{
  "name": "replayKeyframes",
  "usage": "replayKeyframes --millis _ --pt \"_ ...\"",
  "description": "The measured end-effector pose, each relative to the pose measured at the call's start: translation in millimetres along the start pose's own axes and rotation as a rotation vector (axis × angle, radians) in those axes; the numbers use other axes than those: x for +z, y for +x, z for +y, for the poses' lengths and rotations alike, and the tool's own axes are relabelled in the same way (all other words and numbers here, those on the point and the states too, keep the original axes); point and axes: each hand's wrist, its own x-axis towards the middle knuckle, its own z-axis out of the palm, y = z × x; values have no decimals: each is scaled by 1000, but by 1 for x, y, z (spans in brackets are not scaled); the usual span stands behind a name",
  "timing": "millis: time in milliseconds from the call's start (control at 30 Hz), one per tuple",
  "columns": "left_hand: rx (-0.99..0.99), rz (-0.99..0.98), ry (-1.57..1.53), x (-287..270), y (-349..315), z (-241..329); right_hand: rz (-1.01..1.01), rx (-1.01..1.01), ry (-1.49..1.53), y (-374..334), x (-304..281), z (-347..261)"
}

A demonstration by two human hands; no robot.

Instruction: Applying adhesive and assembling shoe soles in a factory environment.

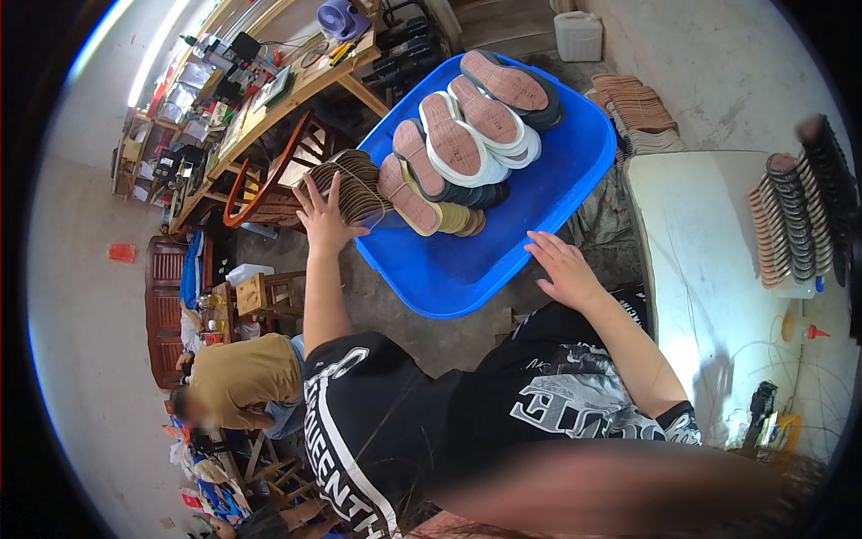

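The left hand, fingers spread wide, is before a curved row of thin brown soles, beside a blue rectangular plastic tub holding pink-faced shoe soles edged yellow, black and white, while the right hand, loosely extended, is at the tub's right rim, near a white-topped surface.

The rounded rectangular blue plastic tub is plain and bright. Inside, dusty-pink upper faces with small dark marks top the thick white-rimmed soles, the dark grey-rimmed soles and the pale yellow-rimmed soles. The tied bundle of thin curved brown soles looks striped, light edges against dark gaps. The black short-sleeved T-shirt carries bold white print.
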Motion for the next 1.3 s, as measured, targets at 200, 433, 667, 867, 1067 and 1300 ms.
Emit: replayKeyframes --millis 200,433,667,867,1067,1300 --pt "161 90 -33 0 5 -18 7 0 2 -1 2 2" --pt "-30 327 -674 69 -10 -23 -6 -11 20 -2 0 0" --pt "-721 529 -1088 109 -24 44 -4 -7 42 -1 0 0" --pt "-551 747 -1434 107 3 59 -23 26 41 1 0 0" --pt "-271 379 -1474 79 7 24 -6 31 60 -1 0 3" --pt "-519 442 -647 54 23 70 -39 46 58 -1 -3 0"
